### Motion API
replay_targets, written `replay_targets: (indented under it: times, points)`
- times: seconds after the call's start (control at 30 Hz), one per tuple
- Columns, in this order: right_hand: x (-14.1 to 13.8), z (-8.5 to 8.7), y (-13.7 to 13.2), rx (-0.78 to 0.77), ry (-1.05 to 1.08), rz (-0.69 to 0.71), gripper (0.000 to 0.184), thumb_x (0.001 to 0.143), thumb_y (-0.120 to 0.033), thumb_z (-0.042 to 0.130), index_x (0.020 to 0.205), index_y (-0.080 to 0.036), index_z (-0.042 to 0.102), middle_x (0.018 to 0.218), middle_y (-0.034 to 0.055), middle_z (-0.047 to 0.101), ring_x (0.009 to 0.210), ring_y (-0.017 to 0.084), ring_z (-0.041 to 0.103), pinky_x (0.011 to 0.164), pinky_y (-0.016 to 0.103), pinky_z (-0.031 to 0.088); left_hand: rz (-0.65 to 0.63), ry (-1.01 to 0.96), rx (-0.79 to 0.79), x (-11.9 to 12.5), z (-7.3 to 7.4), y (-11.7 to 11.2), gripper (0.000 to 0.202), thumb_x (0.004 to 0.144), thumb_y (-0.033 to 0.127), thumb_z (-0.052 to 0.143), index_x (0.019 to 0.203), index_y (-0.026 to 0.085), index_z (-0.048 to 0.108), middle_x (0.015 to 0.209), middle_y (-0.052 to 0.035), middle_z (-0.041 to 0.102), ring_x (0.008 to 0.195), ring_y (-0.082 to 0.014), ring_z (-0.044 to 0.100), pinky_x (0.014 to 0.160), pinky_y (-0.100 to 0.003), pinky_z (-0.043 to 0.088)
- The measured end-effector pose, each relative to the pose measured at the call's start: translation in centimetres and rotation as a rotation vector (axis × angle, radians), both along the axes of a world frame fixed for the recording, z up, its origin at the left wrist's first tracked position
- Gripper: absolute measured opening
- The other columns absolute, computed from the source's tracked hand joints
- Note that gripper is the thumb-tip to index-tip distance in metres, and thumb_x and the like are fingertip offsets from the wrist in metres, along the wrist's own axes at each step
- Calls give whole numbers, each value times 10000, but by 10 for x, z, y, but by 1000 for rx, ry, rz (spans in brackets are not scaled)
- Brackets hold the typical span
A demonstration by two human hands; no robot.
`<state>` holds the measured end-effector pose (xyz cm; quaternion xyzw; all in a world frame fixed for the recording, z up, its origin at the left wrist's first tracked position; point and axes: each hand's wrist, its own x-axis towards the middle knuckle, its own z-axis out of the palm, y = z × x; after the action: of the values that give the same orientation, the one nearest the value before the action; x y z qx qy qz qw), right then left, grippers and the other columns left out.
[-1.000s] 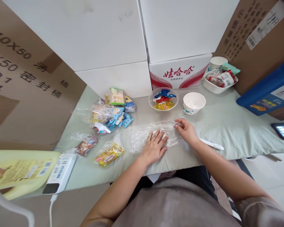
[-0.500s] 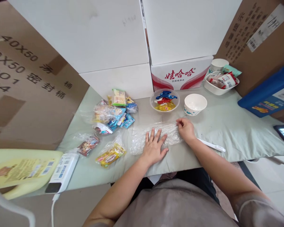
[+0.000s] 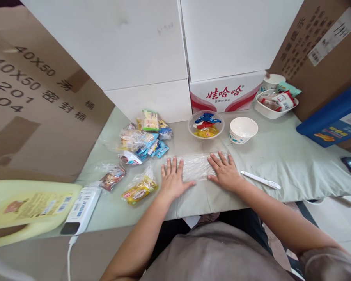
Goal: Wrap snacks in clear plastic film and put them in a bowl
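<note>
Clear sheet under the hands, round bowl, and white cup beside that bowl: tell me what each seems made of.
Clear sheet: thin glossy plastic film, judging by its see-through wrinkles and bright glints.
Round bowl: probably smooth plastic, as its wall looks translucent.
White cup: likely paper, smooth, with a printed pattern outside; plastic remains possible.

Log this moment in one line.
left hand: flat on clear plastic; right hand: flat on clear plastic; paper cup: beyond right hand
</note>
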<state>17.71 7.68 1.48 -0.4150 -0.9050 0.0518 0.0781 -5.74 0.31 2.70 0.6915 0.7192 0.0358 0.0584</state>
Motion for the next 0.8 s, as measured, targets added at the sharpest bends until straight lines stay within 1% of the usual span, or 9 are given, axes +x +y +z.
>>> replay_targets:
  times: [0.07, 0.13, 0.2, 0.27, 0.33, 0.43, 0.57, 0.67, 0.8]
  points:
    - [15, 5, -7, 18, 12, 44, 779, 865, -623, 508, 1461, -140, 375, 1538, 168, 302, 1441, 387, 158, 1125, 627, 157, -71, -2, 40, -12, 5, -13, 976, 714, 654, 653, 1470, 134, 321, 1576, -199, 190, 1456, -428, 74, 1139, -642, 139]
    - [32, 9, -17, 15, 39, 150, 815, 844, -653, 523, 1449, -123, 392, 1530, 174, 317, 1443, 364, 173, 1137, 584, 207, -206, -38, 83, -20, 9, -27, 757, 757, 545, 662, 1376, 154, 466, 1519, -173, 339, 1442, -391, 192, 1154, -578, 223]
    - [50, 10, -26, -12, 69, 217, 763, 856, -625, 532, 1436, -143, 414, 1501, 160, 380, 1421, 328, 262, 1119, 539, 298, -296, -88, 104, -27, 11, -39, 449, 818, 380, 612, 1217, 176, 597, 1378, -140, 517, 1373, -330, 367, 1138, -501, 328]
    - [65, 9, -32, -33, 112, 204, 633, 894, -537, 532, 1409, -178, 454, 1446, 141, 464, 1358, 295, 388, 1073, 502, 386, -311, -124, 120, -34, 11, -44, 278, 845, 226, 518, 1085, 189, 653, 1242, -110, 614, 1278, -273, 492, 1108, -450, 400]
    - [75, 7, -35, -35, 167, 171, 482, 929, -434, 518, 1353, -204, 518, 1367, 121, 548, 1269, 269, 493, 1037, 477, 434, -301, -147, 130, -43, 10, -44, 289, 849, 137, 441, 1020, 196, 667, 1193, -94, 642, 1234, -239, 537, 1086, -424, 436]
    - [82, 8, -33, -20, 233, 136, 305, 955, -319, 481, 1198, -208, 628, 1211, 106, 646, 1124, 246, 586, 975, 450, 481, -298, -174, 138, -52, 10, -40, 291, 861, 117, 406, 954, 199, 669, 1185, -91, 650, 1222, -224, 551, 1063, -417, 462]
    - [81, 15, -28, -14, 273, 148, 240, 961, -242, 434, 994, -209, 670, 1064, 87, 694, 1044, 239, 611, 910, 433, 494, -316, -238, 153, -51, 18, -36, 251, 861, 136, 406, 897, 208, 644, 1102, -79, 679, 1202, -216, 563, 1051, -401, 463]
    - [79, 19, -24, -64, 322, 130, 239, 961, -255, 404, 955, -198, 635, 997, 86, 697, 1015, 233, 623, 898, 408, 484, -233, -244, 116, -47, 24, -34, 231, 874, 176, 393, 912, 214, 617, 999, -65, 696, 1068, -208, 631, 958, -367, 502]
    - [70, 21, -14, -139, 278, -142, 256, 963, -283, 361, 1022, -196, 595, 933, 74, 701, 819, 215, 658, 749, 344, 489, 1, -160, 74, -43, 28, -18, 232, 908, 250, 397, 1005, 209, 603, 960, -57, 701, 883, -205, 672, 823, -324, 512]
